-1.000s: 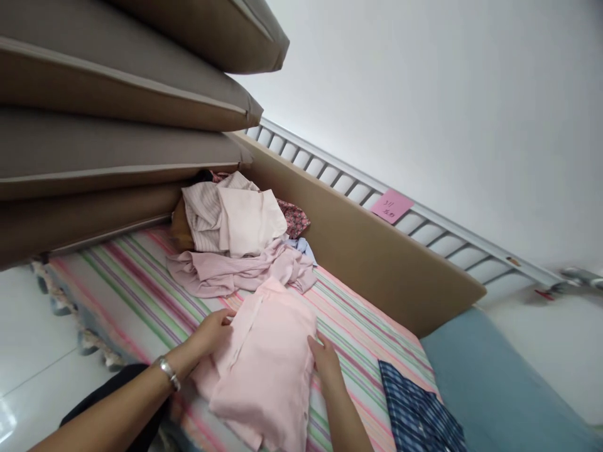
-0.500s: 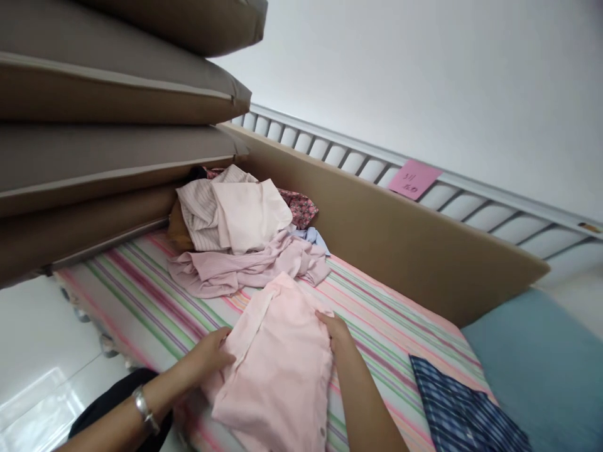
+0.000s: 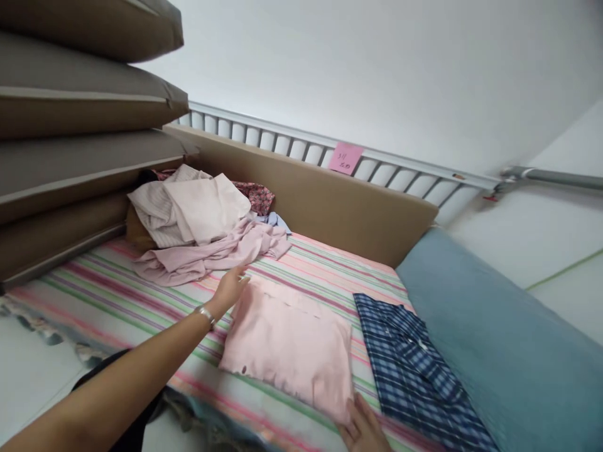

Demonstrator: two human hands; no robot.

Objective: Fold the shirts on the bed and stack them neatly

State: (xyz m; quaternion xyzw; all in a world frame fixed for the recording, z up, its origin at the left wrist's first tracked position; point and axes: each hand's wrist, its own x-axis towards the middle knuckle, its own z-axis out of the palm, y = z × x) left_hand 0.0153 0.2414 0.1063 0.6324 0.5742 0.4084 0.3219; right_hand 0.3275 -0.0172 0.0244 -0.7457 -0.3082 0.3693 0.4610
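Note:
A folded light pink shirt (image 3: 289,342) lies on the striped bed sheet (image 3: 311,263), turned sideways, with a dark button at its near left edge. My left hand (image 3: 230,292), with a silver bracelet on the wrist, is at the shirt's far left corner, thumb and fingers slightly apart. At the near right corner, my right hand (image 3: 362,428) touches the cloth with its fingers stretched out; the frame's bottom edge cuts it off. A folded blue plaid shirt (image 3: 409,364) lies to the right of the pink one.
Rumpled clothes (image 3: 202,207) are heaped at the far left beside stacked brown cushions (image 3: 85,107). A brown board (image 3: 320,207) and a white rail (image 3: 292,138) with a pink note (image 3: 346,157) run along the back. A blue-green padded surface (image 3: 509,339) borders the right side.
The pink shirt has been turned sideways and now lies flat on the sheet. My right hand has moved to its near right corner, my left to its far left corner. The view has shifted right.

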